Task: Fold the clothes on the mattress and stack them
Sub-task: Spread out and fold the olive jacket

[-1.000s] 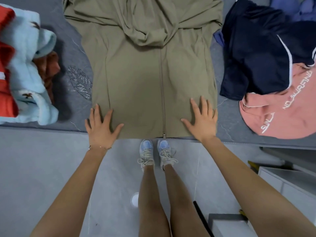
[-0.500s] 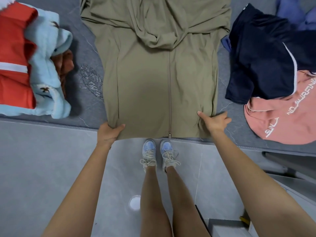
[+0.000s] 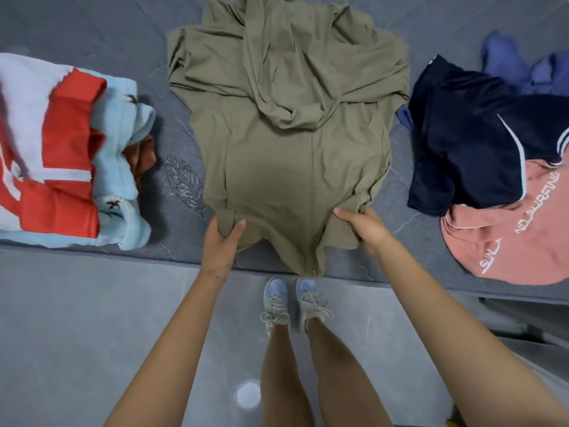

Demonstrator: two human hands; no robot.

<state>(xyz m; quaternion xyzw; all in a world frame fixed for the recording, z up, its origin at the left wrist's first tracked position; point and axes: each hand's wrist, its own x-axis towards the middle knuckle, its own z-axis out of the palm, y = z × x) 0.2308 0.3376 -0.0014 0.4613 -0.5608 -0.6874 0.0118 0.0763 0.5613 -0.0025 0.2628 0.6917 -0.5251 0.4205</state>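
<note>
An olive-green zip jacket [image 3: 286,134] lies spread on the grey mattress [image 3: 178,235], sleeves bunched over its chest and the hem toward me. My left hand [image 3: 220,241] grips the hem's left corner. At the right corner my right hand [image 3: 363,228] grips the hem. Both corners are raised off the mattress, and the hem's middle sags down over the mattress edge. A folded stack [image 3: 61,155] of red-and-white, light-blue and brown clothes sits at the left.
Unfolded clothes lie at the right: a navy garment [image 3: 471,140], a pink shirt with white lettering [image 3: 511,238] and a blue-purple piece [image 3: 517,69]. My legs and shoes [image 3: 292,300] stand on the grey tiled floor just below the mattress edge.
My hands went from pressing flat on the jacket's hem to gripping its two corners, and have lifted them off the mattress and drawn them inward. The view has pulled back.
</note>
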